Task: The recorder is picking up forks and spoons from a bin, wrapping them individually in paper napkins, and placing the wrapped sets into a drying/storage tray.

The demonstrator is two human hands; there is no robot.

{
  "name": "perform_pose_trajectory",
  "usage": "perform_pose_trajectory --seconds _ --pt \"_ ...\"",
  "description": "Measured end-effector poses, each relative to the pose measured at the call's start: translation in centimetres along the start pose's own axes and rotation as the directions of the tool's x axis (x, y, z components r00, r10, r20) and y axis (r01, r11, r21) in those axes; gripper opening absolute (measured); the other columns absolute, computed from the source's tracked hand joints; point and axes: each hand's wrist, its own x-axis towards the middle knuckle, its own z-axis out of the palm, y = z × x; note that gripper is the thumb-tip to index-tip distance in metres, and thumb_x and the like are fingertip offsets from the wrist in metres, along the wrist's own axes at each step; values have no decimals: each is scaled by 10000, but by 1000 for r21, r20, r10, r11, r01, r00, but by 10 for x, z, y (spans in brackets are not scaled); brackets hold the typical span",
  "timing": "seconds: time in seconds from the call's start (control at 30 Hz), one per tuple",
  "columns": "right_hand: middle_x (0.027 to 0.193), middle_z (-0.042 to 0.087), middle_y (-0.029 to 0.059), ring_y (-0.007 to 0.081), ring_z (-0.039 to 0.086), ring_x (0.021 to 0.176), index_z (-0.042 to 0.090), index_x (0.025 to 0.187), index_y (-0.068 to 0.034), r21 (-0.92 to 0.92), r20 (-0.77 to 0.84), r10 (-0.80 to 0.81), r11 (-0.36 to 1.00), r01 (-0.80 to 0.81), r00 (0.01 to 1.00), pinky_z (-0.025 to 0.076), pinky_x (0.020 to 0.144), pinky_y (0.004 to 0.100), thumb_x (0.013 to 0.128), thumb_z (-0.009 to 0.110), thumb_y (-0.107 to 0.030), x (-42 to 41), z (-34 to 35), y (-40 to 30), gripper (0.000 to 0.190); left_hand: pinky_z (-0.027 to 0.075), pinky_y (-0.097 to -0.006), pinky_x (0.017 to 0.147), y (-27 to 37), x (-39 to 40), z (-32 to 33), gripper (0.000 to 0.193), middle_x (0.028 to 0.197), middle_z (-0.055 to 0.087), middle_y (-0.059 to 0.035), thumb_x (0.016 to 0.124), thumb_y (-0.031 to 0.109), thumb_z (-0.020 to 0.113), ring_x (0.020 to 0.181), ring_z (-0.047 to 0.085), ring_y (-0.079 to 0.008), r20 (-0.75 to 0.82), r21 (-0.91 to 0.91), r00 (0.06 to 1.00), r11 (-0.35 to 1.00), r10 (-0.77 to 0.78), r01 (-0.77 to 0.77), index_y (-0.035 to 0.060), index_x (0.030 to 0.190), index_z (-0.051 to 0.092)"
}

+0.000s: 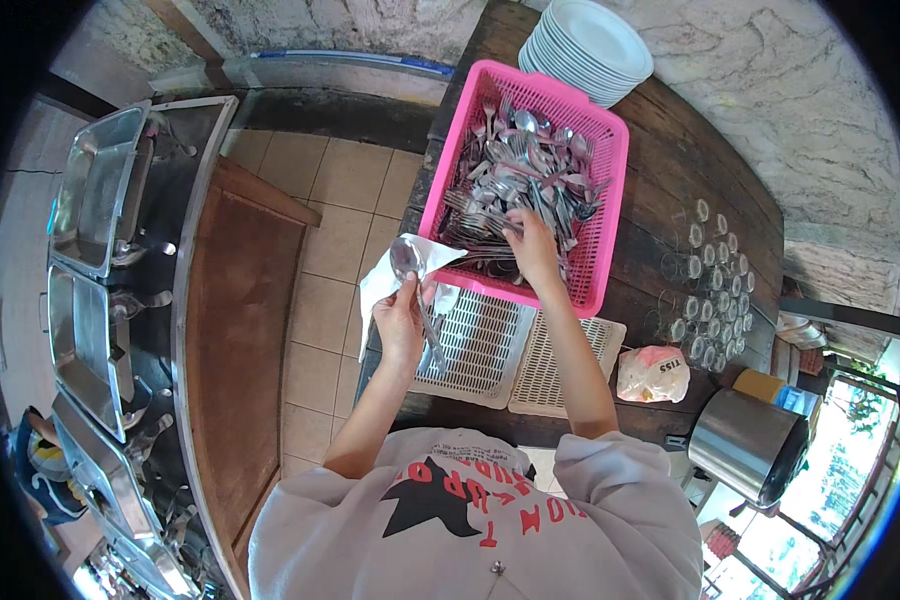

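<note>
My left hand holds a metal spoon, bowl pointing away from me, together with a white cloth or tissue. This hand is just outside the near left corner of a pink plastic basket. Inside the basket lies a jumbled heap of metal forks and spoons. My right hand reaches over the basket's near part, its fingers closed on the handle of a piece of cutlery; which kind it is, I cannot tell. Below the basket are two pale slotted plastic trays, and some cutlery lies at the left one's edge.
White plates are stacked behind the basket on the dark wooden table. Upturned glasses stand at right, near a plastic packet and a steel container. Steel chafing dishes line the left counter. Part of a person shows lower left.
</note>
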Motion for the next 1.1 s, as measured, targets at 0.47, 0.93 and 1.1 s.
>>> perform_pose_trajectory --seconds 0.47,0.93,1.1 --pt "856 514 138 304 522 815 466 922 -35 -505 -169 -7 860 -81 986 456 658 373 697 548 -56 38 11 4 241 510 -249 646 4 1 4 173 853 571 -90 813 78 524 780 592 -191 23 93 999 995 -30 28 -51 928 538" --pt "739 553 84 243 504 683 526 761 -19 -112 -329 -247 969 222 912 403 594 330 713 601 -63 10 -26 -77 99 515 -260 670 3 -6 2 224 919 559 -118 826 81 501 779 594 -192 39 100 999 995 8 -12 -56 1003 495" --pt "701 551 -14 27 473 598 563 802 0 619 106 308 723 -305 945 378 518 170 726 642 -93 -64 -32 -118 143 499 -259 680 3 -17 8 210 913 559 -101 828 91 504 779 581 -168 100 54 993 996 62 -68 -42 989 503"
